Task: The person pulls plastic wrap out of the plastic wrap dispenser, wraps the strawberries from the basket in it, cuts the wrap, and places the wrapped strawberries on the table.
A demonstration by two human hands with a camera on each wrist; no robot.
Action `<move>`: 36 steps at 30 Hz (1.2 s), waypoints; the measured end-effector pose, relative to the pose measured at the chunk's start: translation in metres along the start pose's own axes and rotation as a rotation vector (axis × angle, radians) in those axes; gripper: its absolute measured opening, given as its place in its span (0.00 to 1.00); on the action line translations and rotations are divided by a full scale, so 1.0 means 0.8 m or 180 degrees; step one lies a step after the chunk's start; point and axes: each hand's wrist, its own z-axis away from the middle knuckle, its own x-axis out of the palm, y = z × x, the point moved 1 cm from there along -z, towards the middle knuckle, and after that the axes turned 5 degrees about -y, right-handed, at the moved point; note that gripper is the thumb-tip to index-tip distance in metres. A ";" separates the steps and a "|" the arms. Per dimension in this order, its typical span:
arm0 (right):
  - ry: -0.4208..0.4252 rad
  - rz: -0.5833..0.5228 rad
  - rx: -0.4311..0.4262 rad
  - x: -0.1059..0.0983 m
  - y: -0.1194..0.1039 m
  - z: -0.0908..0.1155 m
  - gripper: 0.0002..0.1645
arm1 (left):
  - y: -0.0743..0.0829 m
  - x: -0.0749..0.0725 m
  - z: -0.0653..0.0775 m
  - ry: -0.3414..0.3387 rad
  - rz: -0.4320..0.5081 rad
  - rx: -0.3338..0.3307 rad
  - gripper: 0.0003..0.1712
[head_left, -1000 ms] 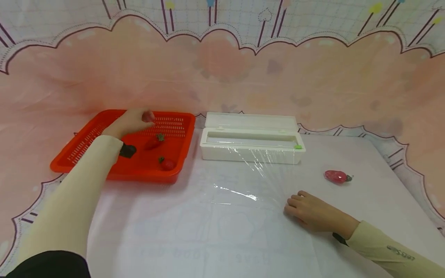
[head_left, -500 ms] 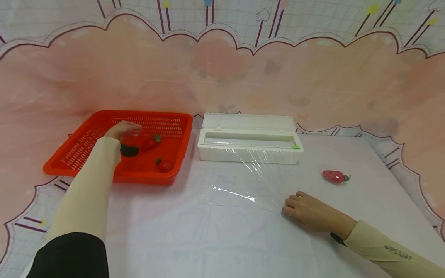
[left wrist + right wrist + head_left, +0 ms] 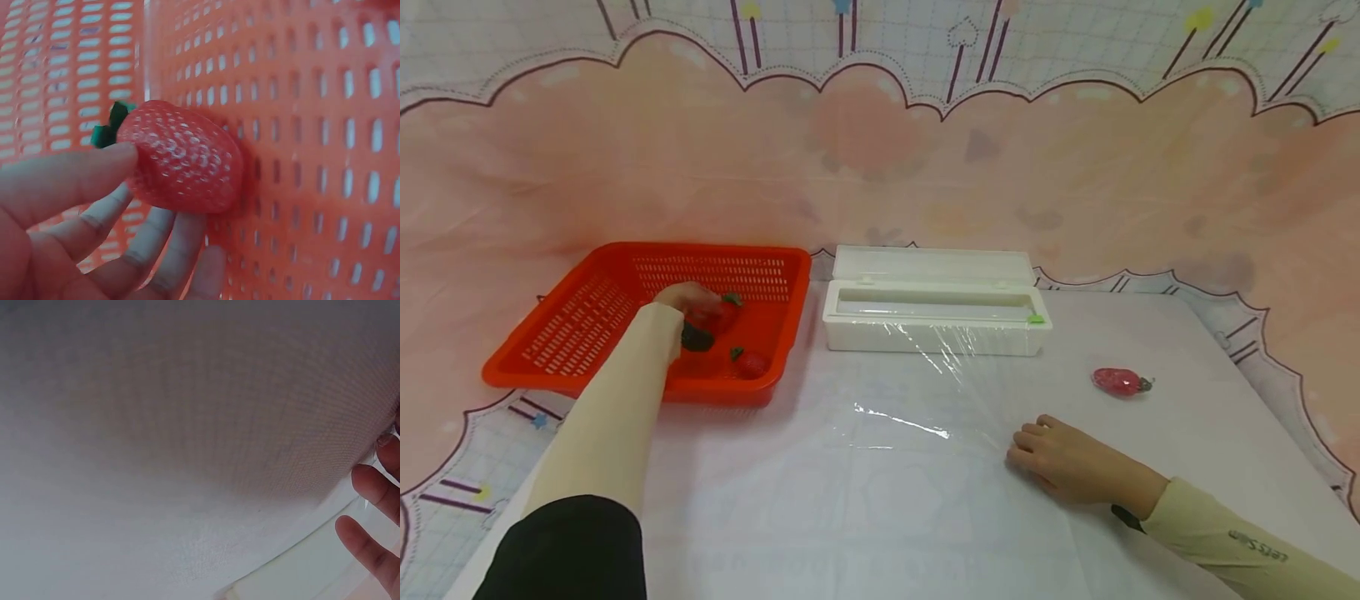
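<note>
Inside the red basket point(image 3: 572, 329), my left hand point(image 3: 688, 298) has its thumb and fingers around a strawberry point(image 3: 181, 159) with green leaves; the left wrist view shows the thumb on its near side and the fingers behind and below. A second strawberry point(image 3: 751, 364) lies in the basket nearer its front right. My right hand point(image 3: 1063, 458) pinches the corner of clear plastic wrap point(image 3: 902, 417), which stretches over the table from a white wrap dispenser point(image 3: 936, 337). Fingers point(image 3: 369, 550) of that hand show only partly in the right wrist view.
The dispenser's lid point(image 3: 932, 265) stands raised at the back, and a green slider point(image 3: 1036, 319) sits on its front right. A film-covered strawberry point(image 3: 1118, 382) lies on the white tablecloth point(image 3: 820, 525) beyond the right hand. A patterned cloth point(image 3: 925, 183) hangs behind.
My left hand has gone from above the basket's back down into it and to the right, reaching the strawberry. The right hand stays put on the wrap.
</note>
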 end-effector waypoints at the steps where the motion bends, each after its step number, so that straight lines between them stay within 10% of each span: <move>1: -0.0006 -0.0003 0.0008 -0.001 0.000 0.000 0.16 | 0.003 0.002 0.001 0.0008 -0.0014 -0.0009 0.11; 8: 0.0025 0.0045 0.0000 -0.002 -0.002 0.000 0.16 | -0.004 0.001 -0.032 0.0073 -0.0267 -0.0130 0.04; 16: 0.0138 0.0123 -0.0053 0.004 -0.001 0.001 0.16 | -0.012 -0.004 -0.090 -0.0331 -0.0979 -0.0212 0.13; 22: 0.0076 0.0136 -0.0013 0.007 -0.002 0.000 0.16 | 0.007 0.019 -0.084 -0.0487 -0.1739 -0.0119 0.31; 36: 0.0013 0.0090 0.0032 0.003 -0.005 0.001 0.17 | 0.009 0.027 -0.080 -0.0450 -0.1402 -0.0026 0.26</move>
